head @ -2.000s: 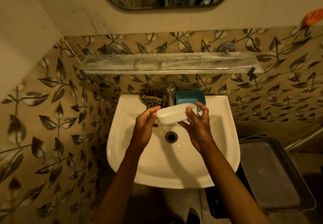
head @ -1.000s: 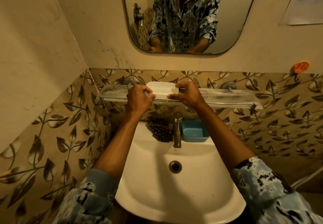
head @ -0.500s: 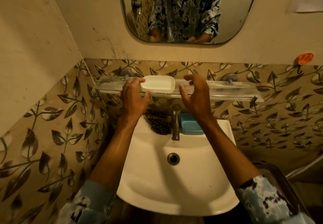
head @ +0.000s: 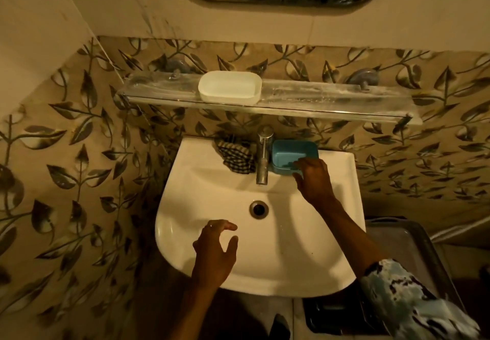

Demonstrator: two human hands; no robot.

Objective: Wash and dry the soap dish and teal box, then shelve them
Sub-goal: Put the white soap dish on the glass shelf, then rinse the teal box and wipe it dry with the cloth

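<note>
Both hands have been withdrawn from the shelf (head: 331,98), upper centre of the frame, and the soap dish (head: 229,86) is left standing there alone; its share of the task is judged done. The teal box (head: 287,154) is still set on the back ledge of the sink (head: 185,233), centre frame, right of the tap (head: 263,154). The right hand (head: 313,177) is laid at its near rim, fingers together, thumb apart below; a closed grip cannot be told. The left hand (head: 214,249) is held over the basin, fingers loosely spread, nothing held.
</note>
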